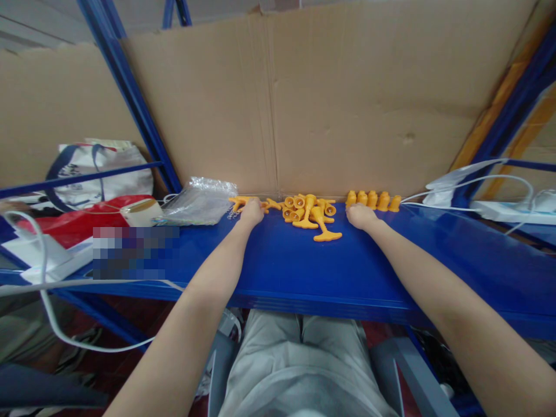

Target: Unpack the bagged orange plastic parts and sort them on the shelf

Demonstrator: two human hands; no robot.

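My left hand (251, 212) reaches to the back of the blue shelf (304, 272), its fingers closed on an orange plastic piece (241, 202) lying there. My right hand (360, 216) rests on the shelf in a loose fist, just in front of a row of several small orange caps (374, 200); what it holds, if anything, is hidden. Between the hands lies a pile of orange plastic parts (309, 212), cups and T-shaped stems mixed.
A cardboard sheet (339, 98) walls off the back of the shelf. A clear plastic bag (200, 200), tape roll (139, 212) and red bag (82, 223) lie at the left. White cables and a power strip (504, 209) sit at the right. Blue rack posts (130, 92) rise on both sides.
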